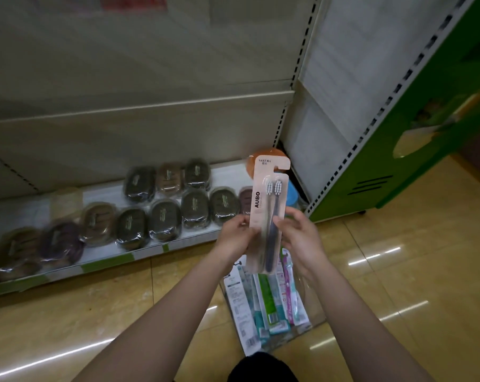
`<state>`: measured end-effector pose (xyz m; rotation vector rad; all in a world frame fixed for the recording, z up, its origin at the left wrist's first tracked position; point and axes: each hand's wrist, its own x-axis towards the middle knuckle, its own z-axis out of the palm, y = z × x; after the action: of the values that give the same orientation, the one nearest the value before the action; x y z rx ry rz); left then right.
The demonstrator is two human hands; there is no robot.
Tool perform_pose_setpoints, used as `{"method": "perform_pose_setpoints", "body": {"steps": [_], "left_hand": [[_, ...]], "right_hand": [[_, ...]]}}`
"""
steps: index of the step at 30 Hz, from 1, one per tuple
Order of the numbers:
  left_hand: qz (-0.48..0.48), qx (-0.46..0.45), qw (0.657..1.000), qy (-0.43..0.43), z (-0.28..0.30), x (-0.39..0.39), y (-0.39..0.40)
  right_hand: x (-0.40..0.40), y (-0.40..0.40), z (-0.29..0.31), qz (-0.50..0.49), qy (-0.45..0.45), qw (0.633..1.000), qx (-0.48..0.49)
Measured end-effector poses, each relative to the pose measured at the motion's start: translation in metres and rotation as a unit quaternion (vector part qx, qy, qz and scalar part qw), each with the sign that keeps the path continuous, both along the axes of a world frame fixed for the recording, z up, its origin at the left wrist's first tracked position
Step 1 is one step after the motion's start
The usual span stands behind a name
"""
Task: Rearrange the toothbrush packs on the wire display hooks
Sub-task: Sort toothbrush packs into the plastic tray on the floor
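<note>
Both hands hold one upright toothbrush pack (267, 210): left hand (237, 237) pinches its left edge, right hand (298, 235) its right, above more packs (263, 301) on the floor (398, 285).

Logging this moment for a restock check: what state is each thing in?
Pink pack: upright, held in both hands.
Left hand: grips pack's left edge.
Right hand: grips pack's right edge.
Floor packs: lying in a loose pile.
Soap boxes: wrapped, flat on bottom shelf.
</note>
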<state>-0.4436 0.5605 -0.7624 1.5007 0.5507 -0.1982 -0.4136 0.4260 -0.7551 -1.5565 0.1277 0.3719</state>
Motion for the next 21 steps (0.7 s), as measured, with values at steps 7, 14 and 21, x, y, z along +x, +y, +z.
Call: {"method": "perform_pose_setpoints", "body": {"steps": [7, 14, 21], "left_hand": [[-0.015, 0.02, 1.0, 0.004, 0.095, -0.012, -0.015], [-0.029, 0.04, 0.999, -0.018, 0.209, -0.03, -0.04], [-0.027, 0.068, 0.996, -0.049, 0.349, -0.038, -0.053]], "right_hand": [[-0.018, -0.016, 0.096, 0.009, -0.003, 1.0, 0.017], [-0.043, -0.041, 0.206, -0.011, -0.01, 1.0, 0.009], [-0.049, -0.055, 0.337, -0.002, -0.055, 0.998, 0.008]]}}
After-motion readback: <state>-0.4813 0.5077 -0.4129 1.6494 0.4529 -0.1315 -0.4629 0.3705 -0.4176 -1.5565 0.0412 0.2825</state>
